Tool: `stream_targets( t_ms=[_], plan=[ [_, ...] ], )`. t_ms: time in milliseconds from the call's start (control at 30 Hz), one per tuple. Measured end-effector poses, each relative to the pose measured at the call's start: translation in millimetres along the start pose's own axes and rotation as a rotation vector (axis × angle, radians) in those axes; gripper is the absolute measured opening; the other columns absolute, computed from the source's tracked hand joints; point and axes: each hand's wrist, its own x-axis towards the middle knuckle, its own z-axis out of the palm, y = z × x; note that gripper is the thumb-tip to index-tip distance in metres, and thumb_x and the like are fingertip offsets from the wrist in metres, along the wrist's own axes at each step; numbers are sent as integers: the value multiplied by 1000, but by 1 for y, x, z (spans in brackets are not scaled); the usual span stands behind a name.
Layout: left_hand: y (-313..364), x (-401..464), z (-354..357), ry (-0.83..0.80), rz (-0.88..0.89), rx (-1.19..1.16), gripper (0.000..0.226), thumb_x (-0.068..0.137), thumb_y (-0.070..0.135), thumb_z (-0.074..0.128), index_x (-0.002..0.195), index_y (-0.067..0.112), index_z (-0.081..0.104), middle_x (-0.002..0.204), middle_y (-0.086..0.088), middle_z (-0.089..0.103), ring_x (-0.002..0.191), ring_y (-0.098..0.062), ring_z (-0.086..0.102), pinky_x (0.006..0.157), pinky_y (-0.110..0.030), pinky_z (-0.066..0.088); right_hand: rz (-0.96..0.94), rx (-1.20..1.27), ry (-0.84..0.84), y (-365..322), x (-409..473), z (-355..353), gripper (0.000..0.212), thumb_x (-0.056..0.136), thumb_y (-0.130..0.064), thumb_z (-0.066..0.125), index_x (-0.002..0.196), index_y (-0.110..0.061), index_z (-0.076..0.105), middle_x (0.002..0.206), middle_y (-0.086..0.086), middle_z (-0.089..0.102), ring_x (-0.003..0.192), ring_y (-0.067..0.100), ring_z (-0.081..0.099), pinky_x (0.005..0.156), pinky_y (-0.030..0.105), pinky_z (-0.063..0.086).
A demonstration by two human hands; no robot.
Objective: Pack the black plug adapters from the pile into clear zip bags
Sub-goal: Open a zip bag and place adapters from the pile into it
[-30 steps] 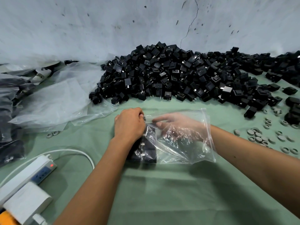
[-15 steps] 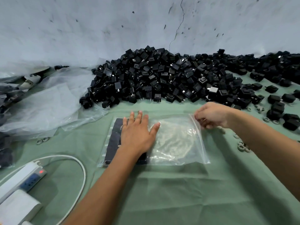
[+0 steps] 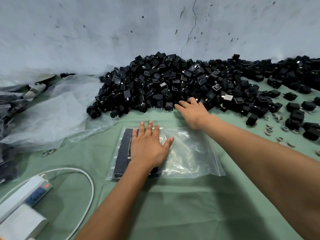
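We have one row of adapters (image 3: 123,153) in the zip bag (image 3: 190,153), left hand (image 3: 149,148) flat with fingers spread; right hand (image 3: 192,110), fingers apart, reaches the large pile (image 3: 173,84)

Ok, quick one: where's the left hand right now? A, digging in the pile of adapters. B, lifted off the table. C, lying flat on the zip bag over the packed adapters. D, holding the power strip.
C: the left hand lies flat with fingers spread on the zip bag, over the packed adapters; it is the right hand that reaches the pile.
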Motion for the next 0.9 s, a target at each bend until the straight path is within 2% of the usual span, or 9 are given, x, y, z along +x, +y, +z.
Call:
stream_targets(
  t_ms=[100, 233, 433, 533, 633, 667, 733, 800, 900],
  plan=[
    [0, 0, 0, 3, -2, -4, 88, 96, 77, 9, 164, 23, 13, 173, -3, 1, 159, -25, -8, 127, -49, -6, 25, -43, 58, -9, -1, 5, 66, 99, -9, 50, 160, -20, 26, 156, 7, 34, 138, 38, 34, 115, 53, 30],
    [0, 1, 0, 3, -3, -7, 88, 95, 77, 9, 165, 23, 13, 173, -3, 1, 159, -25, -8, 126, -48, -7, 50, 54, 110, -18, -7, 3, 42, 94, -3, 52, 133, -18, 57, 132, 10, 43, 117, 35, 47, 103, 50, 42],
    [2, 0, -4, -34, -6, -17, 88, 95, 77, 7, 165, 23, 10, 173, -3, 0, 159, -26, -10, 127, -49, -7, 77, 278, 44, -17, -18, -1, 41, 101, -10, 53, 139, -24, 60, 132, 11, 47, 125, 35, 43, 106, 46, 44],
    [2, 0, -13, -110, -13, -30, 87, 96, 76, 8, 165, 23, 9, 173, -5, -2, 158, -27, -11, 127, -53, -8, 88, 373, 69, -9, -28, -1, 34, 106, -14, 49, 131, -26, 68, 127, 11, 52, 126, 35, 45, 108, 45, 43],
    [19, 0, -28, -103, -49, 13, 85, 97, 76, 14, 159, 21, 31, 172, -10, 9, 159, -31, -2, 122, -61, -12, 179, 614, 215, -1, -39, -3, 25, 102, -18, 58, 120, -22, 75, 119, 10, 57, 113, 28, 57, 105, 36, 45],
    [31, 0, -33, -70, -48, 28, 81, 98, 74, 19, 152, 20, 43, 169, -13, 19, 158, -33, 7, 122, -62, -8, 212, 696, 277, 1, -45, -4, 20, 98, -21, 65, 115, -22, 76, 115, 6, 61, 108, 24, 59, 101, 32, 46],
    [60, 1, -42, 10, -4, 0, 63, 100, 66, 36, 131, 18, 62, 150, -15, 48, 145, -35, 36, 120, -60, 20, 280, 861, 407, 5, -57, -3, 15, 92, -17, 73, 104, -25, 77, 105, -5, 70, 100, 14, 64, 93, 29, 48],
    [90, 1, -45, 85, 49, -128, 42, 98, 55, 52, 109, 16, 66, 119, -10, 60, 119, -30, 51, 100, -48, 45, 389, 1056, 530, 12, -72, -1, 20, 91, -11, 69, 98, -29, 75, 96, -15, 72, 91, 7, 68, 86, 27, 51],
    [121, 0, -44, 105, 54, -271, 40, 92, 50, 60, 109, 13, 61, 112, -10, 59, 114, -31, 52, 88, -41, 48, 602, 1354, 554, 27, -93, 6, 22, 96, -14, 62, 113, -28, 66, 107, -3, 73, 84, 15, 75, 85, 37, 57]
  ],
)
